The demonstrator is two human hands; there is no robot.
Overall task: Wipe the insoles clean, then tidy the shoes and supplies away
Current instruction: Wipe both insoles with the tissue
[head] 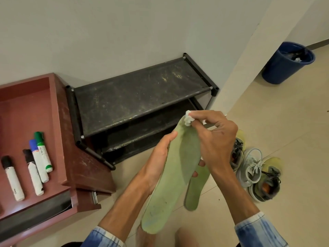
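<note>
So, nearest first: left hand (158, 163) gripped the front insole (170, 184) mid-length, palm on one edge, fingertips curled round the other. It stood heel down, toe up, in the air above the floor. A second insole (195, 193) hung just behind it; couldn't tell whether the same hand pinned it. Right hand (217, 139) pinched a small white tissue wad (188, 120) between thumb and fingertips, pressed on the front insole's toe tip. Read that as the wiping step, with tidying not started.

Risks:
- The tissue wad looked small and ragged, so it could shed lint or tear under pressure.
- The front insole was thin and held only mid-length, so a push at the toe could fold it or lever it out of the grip.
- The second insole could drop if only loosely trapped.

Further out, the shoes (256, 175) lay together on the tiles to the right. Markers (35, 163) lay on a wooden stand (71, 139) to the left. The shoe rack (142, 93) stood against the wall, its top shelf dusty, so clean shoes could pick the dirt back up. The blue bin (284, 68) was farthest, well apart.
</note>
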